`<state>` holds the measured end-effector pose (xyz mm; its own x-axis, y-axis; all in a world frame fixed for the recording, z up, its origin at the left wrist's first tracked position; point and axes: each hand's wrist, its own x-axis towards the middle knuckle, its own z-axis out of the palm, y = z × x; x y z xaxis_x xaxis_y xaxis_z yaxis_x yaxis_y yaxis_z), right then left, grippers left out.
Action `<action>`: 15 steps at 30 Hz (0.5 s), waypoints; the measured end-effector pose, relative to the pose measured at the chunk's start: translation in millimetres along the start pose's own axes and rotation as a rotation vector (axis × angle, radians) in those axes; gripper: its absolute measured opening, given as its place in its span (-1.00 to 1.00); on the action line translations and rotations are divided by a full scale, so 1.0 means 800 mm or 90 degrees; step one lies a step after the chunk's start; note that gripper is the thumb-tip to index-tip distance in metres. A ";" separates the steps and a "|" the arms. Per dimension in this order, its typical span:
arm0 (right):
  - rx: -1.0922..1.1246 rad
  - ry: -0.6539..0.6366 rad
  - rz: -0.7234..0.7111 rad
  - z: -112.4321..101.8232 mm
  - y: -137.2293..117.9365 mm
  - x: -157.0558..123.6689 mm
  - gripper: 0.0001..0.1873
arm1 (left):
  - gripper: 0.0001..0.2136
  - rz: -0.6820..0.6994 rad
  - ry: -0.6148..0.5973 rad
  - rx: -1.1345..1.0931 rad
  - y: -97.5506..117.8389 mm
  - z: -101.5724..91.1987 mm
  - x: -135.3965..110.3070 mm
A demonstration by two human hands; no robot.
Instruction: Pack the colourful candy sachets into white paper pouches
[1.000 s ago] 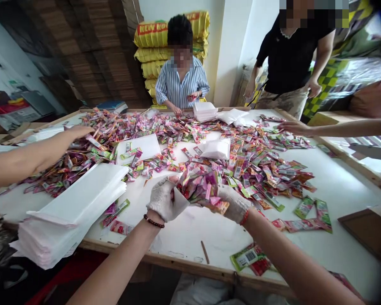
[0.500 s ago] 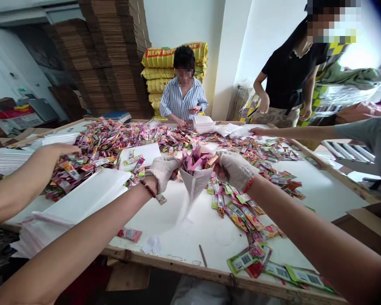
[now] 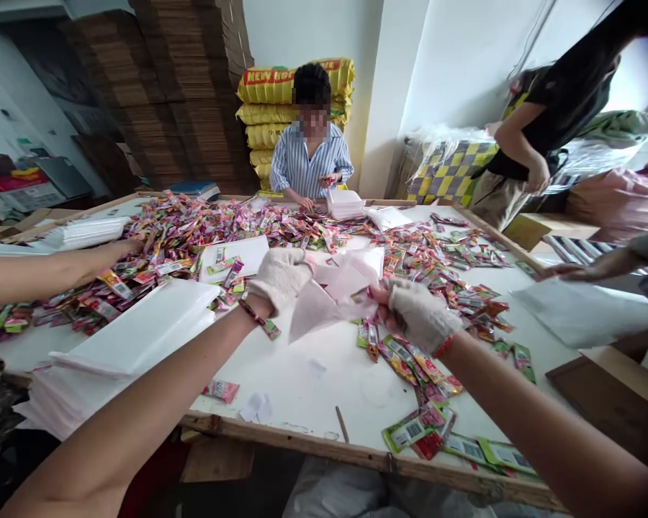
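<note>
Both my hands wear white knit gloves. My left hand (image 3: pixel 281 275) and my right hand (image 3: pixel 417 314) each grip an edge of a thin white paper bag (image 3: pixel 332 293), held tilted just above the white table (image 3: pixel 313 381). Pinkish packets show faintly through the bag. A wide heap of small colourful sachets (image 3: pixel 281 223) covers the table beyond my hands, and a strip of them (image 3: pixel 410 360) lies under my right wrist. A thick stack of white bags (image 3: pixel 124 345) sits left of my left forearm.
A person in a striped shirt (image 3: pixel 312 155) works at the far side beside another bag stack (image 3: pixel 345 203). Someone's arm (image 3: pixel 48 270) reaches in from the left, another hand (image 3: pixel 572 272) from the right. A person in black (image 3: pixel 551 122) stands at the back right. The table has a wooden rim (image 3: pixel 302 439).
The bag hung point-down with sachets sticking out of its open top; now they are inside and the bag lies tilted between my hands. The person in black has turned away.
</note>
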<state>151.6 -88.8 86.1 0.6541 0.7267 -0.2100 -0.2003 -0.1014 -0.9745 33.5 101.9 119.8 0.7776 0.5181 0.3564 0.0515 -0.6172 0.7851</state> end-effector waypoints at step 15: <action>-0.951 0.050 -0.327 0.006 0.198 -0.039 -0.67 | -0.51 -0.013 -0.244 0.439 -0.181 0.094 -0.057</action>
<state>96.3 -124.3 -61.1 0.4665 0.8625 0.1962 0.8843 -0.4497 -0.1260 37.4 122.8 -48.1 0.9274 0.3711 0.0470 0.3482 -0.9025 0.2534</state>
